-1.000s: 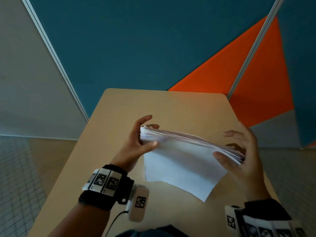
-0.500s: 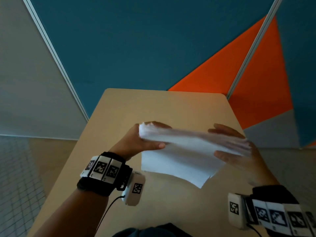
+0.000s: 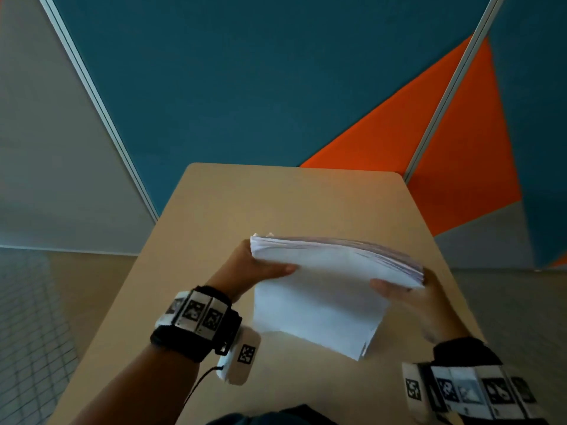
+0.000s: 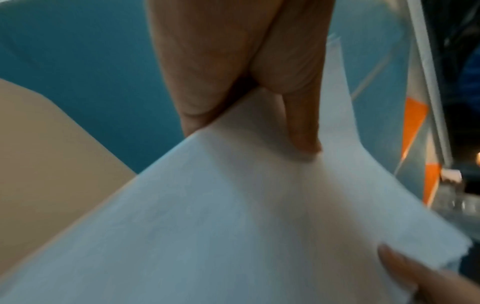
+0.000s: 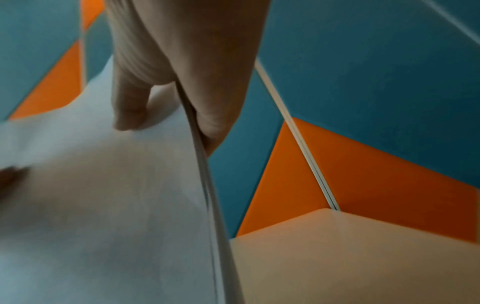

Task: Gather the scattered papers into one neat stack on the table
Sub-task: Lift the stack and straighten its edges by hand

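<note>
A thick stack of white papers (image 3: 322, 289) stands tilted on its lower edge on the tan table (image 3: 276, 197). My left hand (image 3: 257, 265) grips its left end, thumb lying across the front sheet and fingers hidden behind. My right hand (image 3: 408, 296) grips the right end the same way. In the left wrist view the thumb presses the front sheet of the papers (image 4: 233, 216). The right wrist view shows the papers (image 5: 103, 205) pinched between thumb and fingers, with the stacked edges seen end on.
Teal and orange wall panels (image 3: 276, 87) rise behind the table's far edge. A metal divider strip (image 3: 445, 96) meets the far right corner. Tiled floor (image 3: 30, 332) lies off the left edge. Bare tabletop shows beyond and in front of the papers.
The stack has dropped a little toward the table and both hands have tightened on its ends. My right hand slid lower along the right edge.
</note>
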A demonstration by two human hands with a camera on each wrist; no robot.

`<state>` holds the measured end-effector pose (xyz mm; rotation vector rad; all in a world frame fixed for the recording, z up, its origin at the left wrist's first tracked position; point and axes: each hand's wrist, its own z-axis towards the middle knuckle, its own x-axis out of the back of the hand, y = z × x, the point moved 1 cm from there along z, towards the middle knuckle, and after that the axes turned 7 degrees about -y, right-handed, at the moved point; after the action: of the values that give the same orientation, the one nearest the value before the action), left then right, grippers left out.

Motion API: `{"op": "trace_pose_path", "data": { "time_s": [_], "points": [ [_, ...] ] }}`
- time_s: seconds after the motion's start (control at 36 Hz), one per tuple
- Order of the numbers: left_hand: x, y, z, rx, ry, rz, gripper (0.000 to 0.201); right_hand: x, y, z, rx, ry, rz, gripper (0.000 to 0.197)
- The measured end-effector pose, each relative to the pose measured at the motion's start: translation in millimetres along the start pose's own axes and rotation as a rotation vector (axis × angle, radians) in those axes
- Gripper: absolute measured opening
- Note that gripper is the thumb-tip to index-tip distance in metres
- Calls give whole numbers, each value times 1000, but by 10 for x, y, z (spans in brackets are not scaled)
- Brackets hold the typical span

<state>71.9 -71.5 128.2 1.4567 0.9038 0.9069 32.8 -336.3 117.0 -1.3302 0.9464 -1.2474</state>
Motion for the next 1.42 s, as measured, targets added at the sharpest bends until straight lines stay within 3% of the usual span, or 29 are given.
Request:
{"op": "trace_pose_path", "data": {
  "time_s": [0.08,0.25,0.33,0.5,0.58,0.67,0.78,0.89,1.0,1.17,1.25,1.31,1.33,1.42],
  "points": [
    [-57,-43,-21,15,48,-26,45,-38,64,-7,7,55,-37,31],
    [-43,226,17,-124,130,-84,33,29,-241,16,159,148,-48,30],
    [-49,150,32,-144,173,-69,32,-14,-185,14,162,113,-119,47],
    [-107,-18,12,-204,229,-123,34,-104,-88,2,297,285,-346,65],
    [-147,20,29,-280,297,-149,28,-141,-137,-4,439,354,-587,62],
    [-199,60,43,-310,360,-185,25,-230,-166,10,503,328,-765,55],
    [-225,46,41,-301,405,-192,15,-250,-147,29,482,273,-864,44],
    [-180,39,61,-265,419,-171,15,-217,-174,30,499,309,-859,35],
    [-159,46,72,-272,380,-177,14,-211,-191,29,493,332,-880,37],
    [-57,23,78,-265,150,-123,20,-186,-159,40,463,300,-807,26],
    [106,-61,82,-232,38,-113,41,-97,-146,66,370,294,-524,49],
    [202,-123,93,-163,-12,-22,60,-8,-115,85,241,198,-176,73],
    [235,-138,98,-113,-33,34,66,28,-97,96,178,116,-67,76],
    [254,-117,96,17,-162,156,56,117,5,139,72,-101,-70,62]
  ]
}}
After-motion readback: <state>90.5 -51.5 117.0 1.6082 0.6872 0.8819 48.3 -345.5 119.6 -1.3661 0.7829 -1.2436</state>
